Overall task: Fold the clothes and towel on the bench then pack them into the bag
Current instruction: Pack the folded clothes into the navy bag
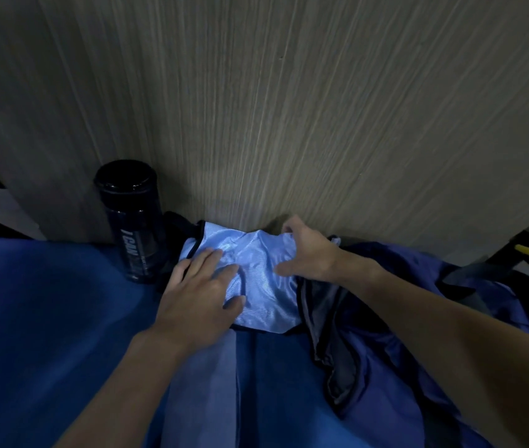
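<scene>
We find the garment (263, 286), a shiny pale-blue piece with black trim, lying on the bench (46, 302), its far edge against the wall (289, 108) and its right edge touching the open mouth of the bag (402, 318). The left hand (201, 295) lies flat on its left half, fingers straight and spread, pressing the cloth down. The right hand (308, 253) is at the far right corner, where its fingers curl over the edge of the fabric and the thumb stands apart, pointing back toward the left hand. So the garment sits between the two hands, and the free cloth runs leftward from the right fingers to the pinned side. We judge that this is what the next move turns on: the right hand has the loose corner and can carry it across, while the left serves as the anchor. The right hand is also the nearer one to the bag, which lies just beside it. A bottle (130, 221) stands close to the garment's left edge, near the left hand, and a careless sweep could knock it. Nearer us a darker blue cloth (256, 383) lies on the bench; we cannot tell whether it is folded.
</scene>
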{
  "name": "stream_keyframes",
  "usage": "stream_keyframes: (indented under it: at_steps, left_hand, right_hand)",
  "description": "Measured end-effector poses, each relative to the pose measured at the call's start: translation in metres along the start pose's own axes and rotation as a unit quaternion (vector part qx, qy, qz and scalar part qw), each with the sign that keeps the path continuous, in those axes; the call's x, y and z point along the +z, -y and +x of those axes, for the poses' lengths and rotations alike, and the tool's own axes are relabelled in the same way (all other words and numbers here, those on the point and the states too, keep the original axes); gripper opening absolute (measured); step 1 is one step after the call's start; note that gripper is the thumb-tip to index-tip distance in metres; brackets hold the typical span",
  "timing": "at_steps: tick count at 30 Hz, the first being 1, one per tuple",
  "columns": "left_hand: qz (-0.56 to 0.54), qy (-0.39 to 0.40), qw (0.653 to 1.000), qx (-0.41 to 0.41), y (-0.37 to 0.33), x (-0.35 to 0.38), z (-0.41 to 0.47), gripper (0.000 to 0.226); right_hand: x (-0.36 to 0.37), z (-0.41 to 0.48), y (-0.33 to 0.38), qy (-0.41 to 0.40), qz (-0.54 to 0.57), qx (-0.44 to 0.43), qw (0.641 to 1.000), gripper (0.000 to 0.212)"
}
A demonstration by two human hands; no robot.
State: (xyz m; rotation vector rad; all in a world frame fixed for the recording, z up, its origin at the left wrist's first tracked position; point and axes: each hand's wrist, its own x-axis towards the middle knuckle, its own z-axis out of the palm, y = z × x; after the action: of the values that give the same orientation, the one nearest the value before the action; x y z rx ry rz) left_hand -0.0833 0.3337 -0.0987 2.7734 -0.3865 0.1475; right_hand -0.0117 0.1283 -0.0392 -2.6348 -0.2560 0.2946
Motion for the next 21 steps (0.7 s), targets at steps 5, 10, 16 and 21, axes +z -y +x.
stream_keyframes:
  at_steps: [5, 10, 16, 21]
  left_hand:
    - [-0.015, -0.012, 1.000, 0.007, 0.004, 0.002, 0.000, 0.061]
    - [-0.054, -0.046, 0.997, 0.009, 0.005, 0.003, 0.004, 0.045]
    - [-0.508, -0.197, 0.821, -0.171, -0.010, -0.036, 0.012, 0.017]
    - [-0.379, -0.103, 0.911, -0.123, -0.002, -0.026, 0.001, 0.067]
  right_hand:
    - [-0.007, 0.003, 0.005, -0.007, 0.050, 0.059, 0.997, 0.055]
    - [-0.014, 0.006, 0.052, -0.007, 0.236, 0.073, 0.969, 0.024]
    - [0.000, 0.004, 0.099, 0.097, 0.441, 0.086, 0.888, 0.016]
    - [0.018, 0.004, 0.084, 0.029, 0.473, 0.072, 0.877, 0.013]
